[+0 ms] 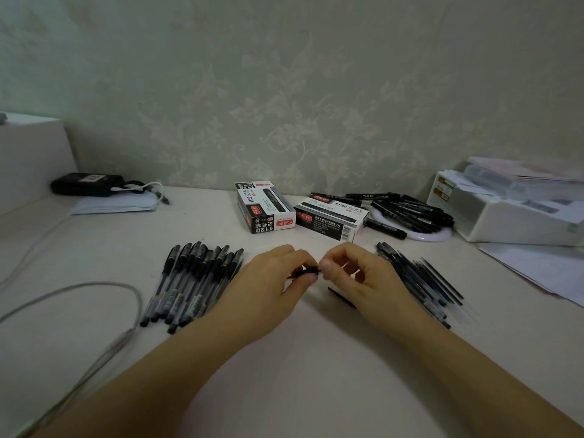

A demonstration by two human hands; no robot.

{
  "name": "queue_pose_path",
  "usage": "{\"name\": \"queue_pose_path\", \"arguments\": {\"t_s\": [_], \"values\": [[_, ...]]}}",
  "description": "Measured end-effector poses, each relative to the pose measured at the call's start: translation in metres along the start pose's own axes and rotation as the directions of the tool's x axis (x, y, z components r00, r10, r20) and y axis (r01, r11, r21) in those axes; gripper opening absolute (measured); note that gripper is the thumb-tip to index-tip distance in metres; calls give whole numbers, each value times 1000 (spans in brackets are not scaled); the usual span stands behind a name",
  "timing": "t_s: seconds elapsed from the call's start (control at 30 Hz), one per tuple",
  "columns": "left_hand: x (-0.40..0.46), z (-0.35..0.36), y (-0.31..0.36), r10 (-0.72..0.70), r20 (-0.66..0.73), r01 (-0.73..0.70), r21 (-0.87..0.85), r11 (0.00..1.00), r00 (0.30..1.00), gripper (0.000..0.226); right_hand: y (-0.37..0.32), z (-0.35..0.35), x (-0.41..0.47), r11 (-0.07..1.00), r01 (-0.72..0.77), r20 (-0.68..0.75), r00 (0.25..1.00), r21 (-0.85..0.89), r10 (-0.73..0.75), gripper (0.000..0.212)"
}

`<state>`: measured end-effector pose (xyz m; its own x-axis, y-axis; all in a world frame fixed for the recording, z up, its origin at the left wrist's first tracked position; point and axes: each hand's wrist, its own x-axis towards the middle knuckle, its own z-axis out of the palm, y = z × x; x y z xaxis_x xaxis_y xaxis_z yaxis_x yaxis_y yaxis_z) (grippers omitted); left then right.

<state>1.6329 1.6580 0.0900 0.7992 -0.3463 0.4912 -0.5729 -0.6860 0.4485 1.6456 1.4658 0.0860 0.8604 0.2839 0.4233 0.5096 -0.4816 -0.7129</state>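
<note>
Both hands meet at the centre of the frame, just above the desk [284,358]. The left hand [278,276] has its fingers curled and pinches a short black pen part [305,271] between thumb and fingertips. The right hand [357,273] is also curled, and its thumb and forefinger close on the right end of the same part. The part lies roughly level between the two hands. Blur hides whether it is a cap or a barrel section.

A thin black rod [341,298] lies flat on the desk just below the right hand, partly covered by the wrist.

Layout of the surrounding items:
- Left of centre: a row of capped pens [192,286] lying side by side, caps towards the wall.
- Right of centre: a looser pile of thin refills and barrels [420,279], set at a slant.
- Upper centre: two black-and-white pen boxes, the left box [265,207] and the right box [331,216], near each other with a narrow gap of bare desk between them.
- Upper right: a heap of black markers [410,210] on a round white plate [423,237], with a white organiser tray [505,216] beside it.
- Lower right of the tray: loose paper sheets [537,270].
- Upper left: a black device [85,184] with a white cord, resting against a folded white cloth [117,203].
- Lower left: a grey cable [94,287] looping across the desk.
</note>
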Motion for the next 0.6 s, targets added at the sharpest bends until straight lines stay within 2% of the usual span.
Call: {"name": "queue_pose_path", "arguments": {"t_s": [0.07, 0.27, 0.47, 0.6], "values": [[0, -1, 0, -5, -8, 5, -4, 1000, 1000, 15, 1, -1, 1, 1000, -2, 26, 1000, -21, 3, 14], [0, 0, 1, 33, 3, -33, 5, 999, 999, 14, 1, 0, -1, 1000, -3, 32, 999, 28, 2, 37], [0, 1, 0, 17, -10, -18, -22, 1000, 1000, 16, -2, -2, -1, 1000, 6, 79, 997, -4, -6, 20], [2, -2, 0, 54, -48, -55, -15, 998, 997, 14, -1, -3, -2, 999, 15, 85, 996, 45, -19, 30]]}}
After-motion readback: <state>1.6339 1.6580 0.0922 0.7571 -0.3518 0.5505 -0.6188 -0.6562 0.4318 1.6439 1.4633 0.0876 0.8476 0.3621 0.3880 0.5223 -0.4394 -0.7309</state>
